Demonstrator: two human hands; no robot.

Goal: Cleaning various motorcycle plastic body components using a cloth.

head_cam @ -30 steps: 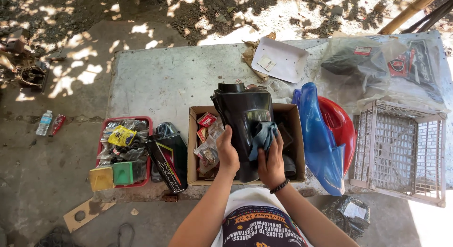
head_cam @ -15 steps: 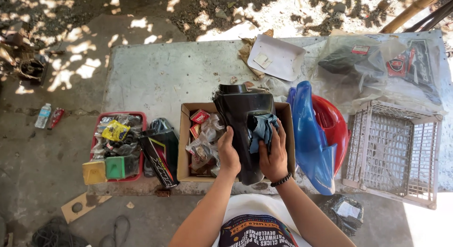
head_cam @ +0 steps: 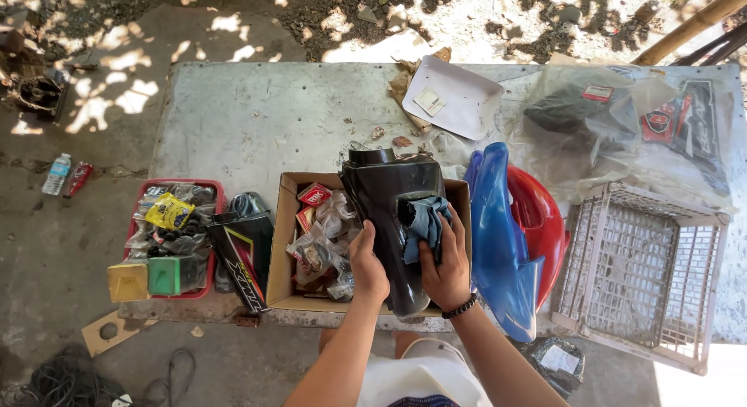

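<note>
At the centre of the frame, a person's left hand (head_cam: 368, 265) closes its grip on the left edge of a glossy black motorcycle fairing panel (head_cam: 393, 220), held upright over an open cardboard box (head_cam: 282, 251) at the near edge of a grey desk (head_cam: 249, 119). The right hand (head_cam: 447, 268), a dark bead bracelet (head_cam: 460, 307) at the wrist, presses a crumpled blue-grey cloth (head_cam: 424, 224) against the panel's right face, fingers curled over the rag. The box beneath holds small parts in clear plastic bags and a red carton (head_cam: 314, 194). Just right of the panel a blue plastic fairing (head_cam: 498, 243) leans against a red one (head_cam: 541, 220), and farther right a pale plastic crate (head_cam: 646, 271) sits at the desk's corner. At left of the box a black panel with red and yellow stripes (head_cam: 245, 259) rests beside a red tray (head_cam: 175, 236) filled with bagged items, a yellow packet (head_cam: 169, 211) and yellow and green boxes along its front. In the upper middle of the frame a white panel piece (head_cam: 459, 99) lies on the desk, with bagged dark parts (head_cam: 615, 115) at upper right. On the concrete floor at far left lie a plastic bottle (head_cam: 57, 174) and a small red can (head_cam: 78, 179); a piece of cardboard with a hole (head_cam: 105, 333) lies at lower left.
</note>
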